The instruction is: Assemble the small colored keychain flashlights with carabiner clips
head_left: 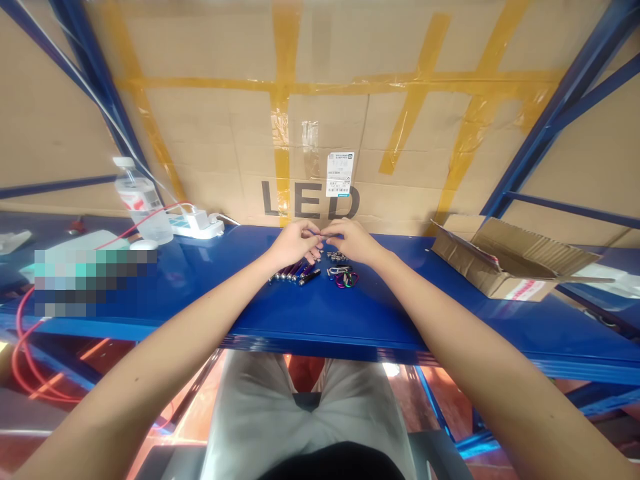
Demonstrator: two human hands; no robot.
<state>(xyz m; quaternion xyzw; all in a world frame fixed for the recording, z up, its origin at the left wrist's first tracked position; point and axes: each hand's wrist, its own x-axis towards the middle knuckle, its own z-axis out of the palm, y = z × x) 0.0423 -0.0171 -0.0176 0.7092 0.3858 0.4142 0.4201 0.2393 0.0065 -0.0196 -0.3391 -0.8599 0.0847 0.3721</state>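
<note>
Over the blue tabletop, my left hand and my right hand meet at the fingertips. Both hands are closed in a pinch, and whatever lies between the fingers is too small to make out. Just below my left hand lies a row of dark, slim metal tubes, partly hidden by the fingers; one black tube lies at the row's right end. Several coloured carabiners rest in a small heap below my right hand. Small metal pieces are scattered between the hands and that heap.
At the left stand a clear plastic bottle and a white power strip with a red cable. An open cardboard box sits at the right. A large taped carton marked LED forms the back wall, between blue rack posts.
</note>
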